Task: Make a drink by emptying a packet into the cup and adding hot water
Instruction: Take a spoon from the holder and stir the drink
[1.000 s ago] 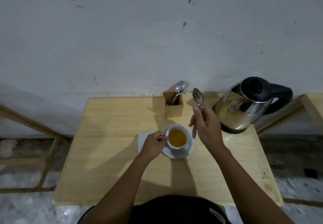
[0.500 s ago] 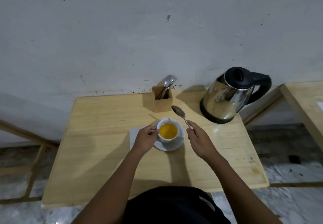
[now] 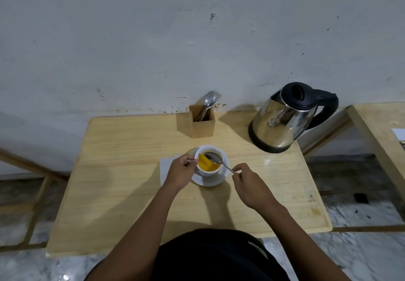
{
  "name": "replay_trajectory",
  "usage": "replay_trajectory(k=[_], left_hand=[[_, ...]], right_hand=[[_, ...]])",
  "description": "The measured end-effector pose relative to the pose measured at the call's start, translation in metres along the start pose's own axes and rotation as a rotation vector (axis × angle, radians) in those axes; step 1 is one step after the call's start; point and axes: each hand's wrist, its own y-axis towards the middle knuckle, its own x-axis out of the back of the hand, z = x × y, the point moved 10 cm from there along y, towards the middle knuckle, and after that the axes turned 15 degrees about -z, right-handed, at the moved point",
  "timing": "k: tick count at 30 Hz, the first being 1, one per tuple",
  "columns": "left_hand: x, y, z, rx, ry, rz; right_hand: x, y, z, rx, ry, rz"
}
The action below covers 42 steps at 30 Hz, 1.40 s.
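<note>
The right hand pinches a spoon by its handle end — bowl over the cup of yellow drink. The left hand closes on the cup's side; cup sits on a saucer, mid-table.

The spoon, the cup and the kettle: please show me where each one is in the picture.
spoon (image 3: 213, 157), head view, on the bowl of the spoon above the drink.
cup (image 3: 221, 154), head view, on the white rim at the far right side.
kettle (image 3: 276, 125), head view, on the shiny steel body.
</note>
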Motion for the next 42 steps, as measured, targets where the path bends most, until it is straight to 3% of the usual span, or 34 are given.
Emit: replay_trajectory(k=[9, 20, 26, 30, 35, 42], left_hand=[[0.001, -0.004, -0.005, -0.002, -0.005, 0.028], [-0.001, -0.003, -0.005, -0.004, -0.026, 0.046], [0.000, -0.003, -0.004, -0.011, -0.017, 0.027], [0.001, -0.003, -0.006, -0.008, -0.032, 0.015], [0.001, -0.003, -0.006, -0.030, -0.016, 0.009], [0.001, -0.003, -0.007, -0.017, -0.005, 0.004]], right_hand=[[0.014, 0.030, 0.050, 0.305, -0.463, -0.012], [0.006, 0.063, 0.090, 0.438, -0.787, 0.055], [-0.004, 0.058, 0.094, 0.420, -0.721, 0.144], [-0.012, 0.060, 0.095, 0.413, -0.680, 0.110], [-0.004, 0.069, 0.095, 0.445, -0.750, 0.052], [0.000, 0.063, 0.100, 0.446, -0.805, 0.142]])
